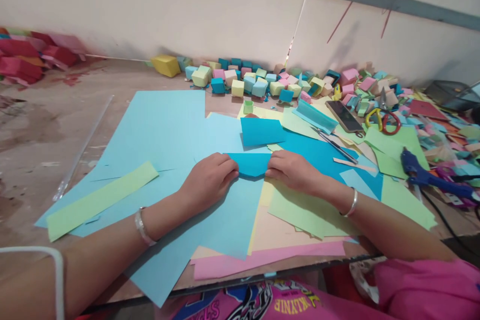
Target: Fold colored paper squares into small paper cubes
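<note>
A piece of dark blue paper (252,165) with a fold along it lies between my hands, over light blue sheets (165,125). My left hand (212,175) grips its left end, fingers curled together. At the opposite end, my right hand (292,170) pinches the same paper. Just beyond stands another folded dark blue piece (261,132), apart from my fingers. A light green strip (103,201) rests on the sheets left of my left forearm. Under my right wrist are green sheets (300,212) and a large dark blue sheet (311,152).
Small paper boxes (258,86) line the wall. To the right lie a phone (344,115), yellow-and-red scissors (383,121), another pair of scissors (335,146) and a blue glue gun (431,177) with a cord. A clear ruler (84,147) is at left. Pink sheets (262,259) edge the table.
</note>
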Motion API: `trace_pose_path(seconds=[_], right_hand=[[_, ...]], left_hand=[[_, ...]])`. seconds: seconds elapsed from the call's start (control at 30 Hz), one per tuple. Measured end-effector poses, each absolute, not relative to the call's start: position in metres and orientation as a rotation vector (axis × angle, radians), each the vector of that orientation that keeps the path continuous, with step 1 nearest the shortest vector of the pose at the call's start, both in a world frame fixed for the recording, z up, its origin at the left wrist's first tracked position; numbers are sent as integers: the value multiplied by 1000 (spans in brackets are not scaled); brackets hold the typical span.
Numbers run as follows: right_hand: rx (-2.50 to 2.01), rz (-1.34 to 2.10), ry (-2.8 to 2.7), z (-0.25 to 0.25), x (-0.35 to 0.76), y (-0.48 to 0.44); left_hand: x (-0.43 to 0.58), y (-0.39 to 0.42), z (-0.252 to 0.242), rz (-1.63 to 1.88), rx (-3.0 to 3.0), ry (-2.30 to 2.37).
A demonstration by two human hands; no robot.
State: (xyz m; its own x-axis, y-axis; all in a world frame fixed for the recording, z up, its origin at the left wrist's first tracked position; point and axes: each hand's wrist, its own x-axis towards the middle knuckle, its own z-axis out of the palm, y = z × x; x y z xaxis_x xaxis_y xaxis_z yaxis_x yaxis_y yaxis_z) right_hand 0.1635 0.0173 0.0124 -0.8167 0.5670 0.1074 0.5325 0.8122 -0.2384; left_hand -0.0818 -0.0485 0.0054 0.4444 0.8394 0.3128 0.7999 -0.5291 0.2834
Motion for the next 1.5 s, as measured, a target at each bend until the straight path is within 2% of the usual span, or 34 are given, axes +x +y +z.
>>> trace_pose_path(seconds=[0.13, 0.23, 0.37, 0.47, 0.53, 0.67, 0.9, 1.1, 1.3, 1.5], right_hand=[[-986, 327, -2802, 9, 164, 21], [-957, 405, -2702, 12, 163, 20], [-833, 794, -2496, 25, 164, 18], [-938, 1081, -2346, 30, 165, 18], [-1027, 1116, -2303, 29, 165, 19], [-994, 940, -2416, 19, 165, 21], [-808, 219, -2608, 0, 168, 26], [-599, 108, -2546, 0, 165, 27], [-651, -10, -2558, -1, 163, 31], [-561, -296, -2670, 1, 163, 29]], left_hand=[[-81, -49, 5, 616, 2567, 1582], [-80, -52, 9, 766, 2508, 1618], [-79, -53, 15, 962, 2161, 1651], [-81, -49, 14, 921, 1933, 1607], [-83, -45, 13, 869, 1898, 1624], [-86, -43, 10, 829, 2129, 1678], [-89, -43, 7, 749, 2332, 1625], [-89, -44, 4, 773, 2497, 1576], [-90, -43, 5, 779, 2497, 1518], [-88, -44, 7, 686, 2576, 1534]])
